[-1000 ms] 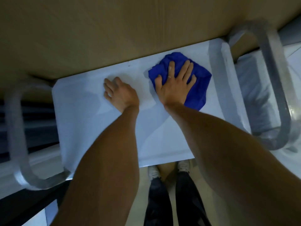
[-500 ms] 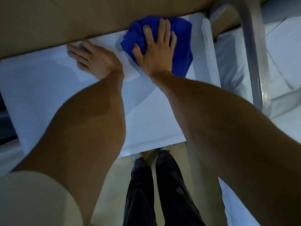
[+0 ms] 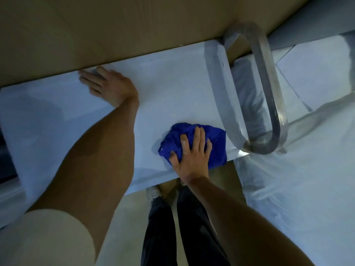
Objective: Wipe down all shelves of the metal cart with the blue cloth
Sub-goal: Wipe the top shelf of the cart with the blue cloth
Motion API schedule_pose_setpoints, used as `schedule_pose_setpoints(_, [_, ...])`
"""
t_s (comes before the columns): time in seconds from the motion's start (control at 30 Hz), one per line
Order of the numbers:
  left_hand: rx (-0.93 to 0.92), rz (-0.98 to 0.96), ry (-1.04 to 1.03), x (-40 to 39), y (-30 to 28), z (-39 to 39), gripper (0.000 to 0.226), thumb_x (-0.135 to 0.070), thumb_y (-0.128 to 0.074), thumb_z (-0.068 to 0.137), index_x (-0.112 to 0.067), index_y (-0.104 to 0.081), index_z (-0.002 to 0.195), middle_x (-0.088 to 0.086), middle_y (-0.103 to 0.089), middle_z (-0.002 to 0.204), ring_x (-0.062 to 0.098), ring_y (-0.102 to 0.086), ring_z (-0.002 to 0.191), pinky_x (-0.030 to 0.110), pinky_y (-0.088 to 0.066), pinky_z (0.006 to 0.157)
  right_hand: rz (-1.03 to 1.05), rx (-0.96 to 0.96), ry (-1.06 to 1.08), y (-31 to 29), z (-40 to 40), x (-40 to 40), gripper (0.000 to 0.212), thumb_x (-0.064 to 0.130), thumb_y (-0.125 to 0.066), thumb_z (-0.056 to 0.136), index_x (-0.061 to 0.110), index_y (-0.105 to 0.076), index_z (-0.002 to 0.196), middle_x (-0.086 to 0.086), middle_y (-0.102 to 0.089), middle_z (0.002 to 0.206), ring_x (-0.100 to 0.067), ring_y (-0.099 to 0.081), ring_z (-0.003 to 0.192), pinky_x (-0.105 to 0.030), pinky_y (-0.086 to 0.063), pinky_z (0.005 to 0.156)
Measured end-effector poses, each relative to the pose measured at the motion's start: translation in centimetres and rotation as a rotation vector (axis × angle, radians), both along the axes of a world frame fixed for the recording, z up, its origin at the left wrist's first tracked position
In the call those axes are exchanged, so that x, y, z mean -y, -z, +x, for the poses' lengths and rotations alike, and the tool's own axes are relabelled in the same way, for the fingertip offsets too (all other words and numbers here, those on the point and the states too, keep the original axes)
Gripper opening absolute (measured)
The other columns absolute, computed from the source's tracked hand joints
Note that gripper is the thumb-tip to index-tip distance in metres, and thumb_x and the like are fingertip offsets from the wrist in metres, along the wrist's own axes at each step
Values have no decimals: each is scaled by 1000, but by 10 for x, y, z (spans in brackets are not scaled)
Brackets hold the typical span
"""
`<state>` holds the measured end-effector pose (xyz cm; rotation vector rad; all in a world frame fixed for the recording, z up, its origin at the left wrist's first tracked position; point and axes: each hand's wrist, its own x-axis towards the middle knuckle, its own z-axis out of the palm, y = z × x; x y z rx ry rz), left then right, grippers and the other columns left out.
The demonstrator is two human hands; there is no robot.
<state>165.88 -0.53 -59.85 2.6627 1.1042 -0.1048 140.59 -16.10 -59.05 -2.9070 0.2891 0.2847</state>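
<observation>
The metal cart's top shelf [image 3: 169, 93] is a pale flat surface seen from above. The blue cloth [image 3: 215, 143] lies bunched at the shelf's near right corner. My right hand [image 3: 192, 156] presses down on the cloth with fingers spread and slightly curled into the fabric. My left hand [image 3: 109, 87] rests flat on the shelf's far side, fingers apart, touching the brown surface behind. It holds nothing.
A curved metal handle [image 3: 269, 96] loops at the cart's right end. A brown wall or board [image 3: 115, 31] runs along the shelf's far edge. Plastic-covered pale surfaces [image 3: 307, 169] lie to the right. My legs and shoes [image 3: 172, 217] stand below the shelf's near edge.
My right hand has dragged the blue cloth from the shelf's far edge back to the near right corner. My left hand stays planted at the far side.
</observation>
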Motion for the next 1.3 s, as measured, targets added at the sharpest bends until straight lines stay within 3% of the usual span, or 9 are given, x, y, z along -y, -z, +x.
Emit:
schedule_pose_setpoints(0.13, [-66,-5,311,-17,-2,-49,60,-37,-30,99,-7,-26,151,28,-5,160,39,-7,149,48,-13,117,-8,-46,1,-1,6,-1,62,62,-35,91,19,-51,134,-26,-29,157,-40,-21,147,-56,-13,116])
schedule_pose_setpoints(0.23, [-34,-97,205,5,-5,-69,58,-31,-27,102,-7,-22,154,26,-5,160,38,-5,150,48,-15,117,11,-34,-25,-1,9,2,64,63,-34,91,20,-54,135,-25,-28,158,-40,-21,147,-56,-13,116])
schedule_pose_setpoints(0.33, [-17,-67,167,26,4,-69,60,-34,-23,102,-7,-17,155,23,-3,161,38,-2,150,49,-13,119,33,1,3,1,52,10,66,63,-33,91,22,-52,139,-23,-24,160,-39,-17,149,-55,-9,117])
schedule_pose_setpoints(0.5, [41,-12,165,25,25,-70,61,-37,-19,102,-8,-14,156,21,-2,162,37,0,150,49,-10,120,-18,-49,67,3,179,19,73,65,-23,94,28,-20,157,-21,-2,164,-37,2,152,-55,1,119])
schedule_pose_setpoints(0.67, [36,18,161,27,27,-70,61,-36,-19,102,-9,-16,155,21,-3,162,36,-1,150,49,-8,120,-19,63,63,12,261,22,73,66,-32,91,23,-39,150,-29,-19,159,-44,-12,149,-57,-7,118])
schedule_pose_setpoints(0.83, [7,3,161,30,16,-68,62,-37,-19,101,-10,-15,156,20,-2,162,36,-1,150,50,-9,120,39,-11,44,2,234,26,73,64,-30,95,21,-33,153,-23,-12,163,-36,-6,152,-53,-3,121])
schedule_pose_setpoints(1.1, [-1,-4,156,32,17,-69,62,-38,-19,101,-8,-16,156,22,-5,162,36,-3,150,47,-9,119,67,-23,202,1,24,51,67,64,-40,90,18,-53,137,-21,-30,158,-37,-24,147,-55,-21,117])
schedule_pose_setpoints(1.3, [17,-46,136,29,17,-68,62,-36,-20,101,-7,-19,155,24,-6,161,37,-4,150,48,-12,118,50,-58,104,0,75,63,72,66,-30,91,22,-45,146,-17,-17,164,-34,-11,151,-56,-9,116])
